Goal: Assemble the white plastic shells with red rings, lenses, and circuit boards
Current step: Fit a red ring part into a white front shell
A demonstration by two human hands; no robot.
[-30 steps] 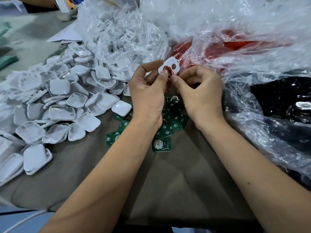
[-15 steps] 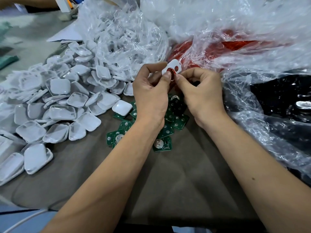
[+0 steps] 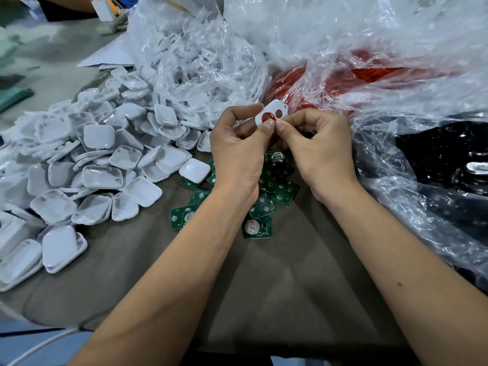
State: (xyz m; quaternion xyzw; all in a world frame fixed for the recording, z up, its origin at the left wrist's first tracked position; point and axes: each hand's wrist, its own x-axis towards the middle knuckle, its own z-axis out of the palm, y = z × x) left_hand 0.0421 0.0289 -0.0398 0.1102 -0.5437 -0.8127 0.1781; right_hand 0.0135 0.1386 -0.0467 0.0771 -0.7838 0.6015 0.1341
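Observation:
Above the table I hold a small white plastic shell with two round holes. My left hand pinches its lower left edge between thumb and fingers. A red ring sits at the shell's left hole, and the fingertips of my right hand pinch it there, thumb tips of both hands touching. Under my hands lies a heap of green circuit boards. Whether a lens is in place is hidden.
A large pile of white shells covers the left of the table. Clear bags stand behind: one with white parts, one with red rings, one at the right with black parts. Bare brown cloth lies near me.
Both hands and the shell have dropped slightly toward me. The shell has turned so both its holes face me, and my right fingertips have closed in on the red ring at the left hole.

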